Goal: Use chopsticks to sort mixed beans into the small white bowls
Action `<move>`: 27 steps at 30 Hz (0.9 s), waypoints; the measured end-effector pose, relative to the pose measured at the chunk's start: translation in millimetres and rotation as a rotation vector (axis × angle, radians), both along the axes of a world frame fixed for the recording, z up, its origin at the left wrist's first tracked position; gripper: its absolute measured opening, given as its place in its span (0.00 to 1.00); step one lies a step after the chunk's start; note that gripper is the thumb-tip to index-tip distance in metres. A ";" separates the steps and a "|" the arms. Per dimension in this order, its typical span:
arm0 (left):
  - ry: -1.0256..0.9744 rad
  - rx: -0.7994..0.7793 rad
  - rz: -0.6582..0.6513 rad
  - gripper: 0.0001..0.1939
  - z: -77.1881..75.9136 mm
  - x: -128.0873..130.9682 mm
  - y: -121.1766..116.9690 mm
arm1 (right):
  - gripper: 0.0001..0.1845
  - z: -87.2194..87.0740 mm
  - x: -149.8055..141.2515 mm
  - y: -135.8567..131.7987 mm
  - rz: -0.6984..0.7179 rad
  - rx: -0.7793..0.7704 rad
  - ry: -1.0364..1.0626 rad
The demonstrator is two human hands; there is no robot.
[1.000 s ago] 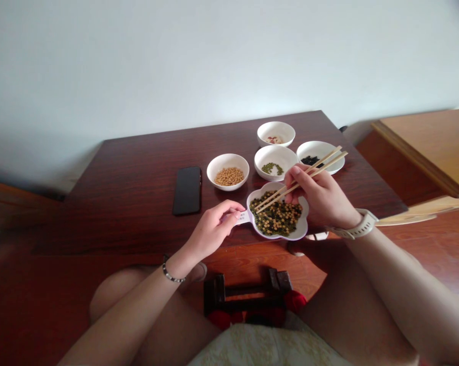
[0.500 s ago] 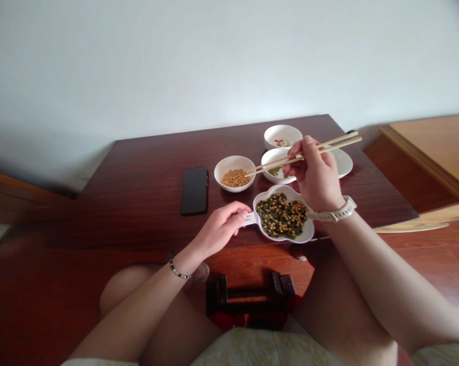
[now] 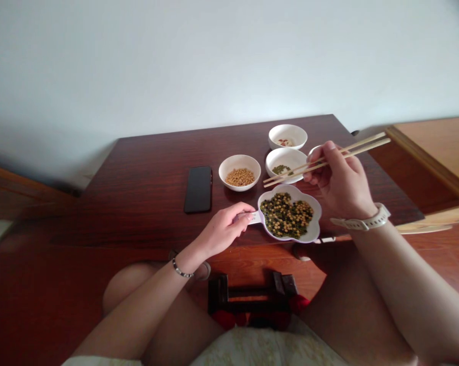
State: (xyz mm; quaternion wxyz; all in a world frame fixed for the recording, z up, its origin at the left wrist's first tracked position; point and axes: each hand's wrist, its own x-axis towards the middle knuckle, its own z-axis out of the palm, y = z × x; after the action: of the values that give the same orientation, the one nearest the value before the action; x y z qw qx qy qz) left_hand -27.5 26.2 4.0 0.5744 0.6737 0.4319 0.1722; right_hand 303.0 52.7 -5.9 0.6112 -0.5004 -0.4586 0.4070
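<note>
My left hand [image 3: 229, 226] is closed on the pale handle of a flower-shaped dish [image 3: 314, 223] at the table's near edge. Mixed yellow soybeans and dark green beans [image 3: 286, 216] lie in that dish. Between the fingers of my right hand [image 3: 340, 175] is a pair of wooden chopsticks [image 3: 367, 146]. Their tips hover above the dish's far rim; I cannot see anything pinched between them. Left of the tips stands a white bowl of soybeans [image 3: 239, 177]. Behind the chopsticks is a white bowl [image 3: 274, 158] with some green beans in it.
Farther back stands a white bowl [image 3: 288, 133] with a few red and pale bits. Another white dish [image 3: 314, 150] is mostly hidden behind my right hand. A black phone [image 3: 198, 189] lies on the dark wooden table [image 3: 149, 162]. A lighter wooden cabinet [image 3: 435, 147] is at the right.
My right hand and the chopsticks have moved right, so the tips have left the soybean bowl. My left hand still holds the dish handle. The view has shifted slightly.
</note>
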 end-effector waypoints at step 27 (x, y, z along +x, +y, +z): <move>0.030 -0.016 0.080 0.20 -6.5 11.4 0.4 | 0.34 -13.4 -1.9 -39.4 0.207 -0.040 -0.175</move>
State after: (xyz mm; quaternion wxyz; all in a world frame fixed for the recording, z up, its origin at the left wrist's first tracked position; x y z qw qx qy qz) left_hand -16.1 26.5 -2.5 0.5657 0.6540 0.4683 0.1814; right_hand 301.1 13.4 -19.3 0.5135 -0.4961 -0.5512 0.4317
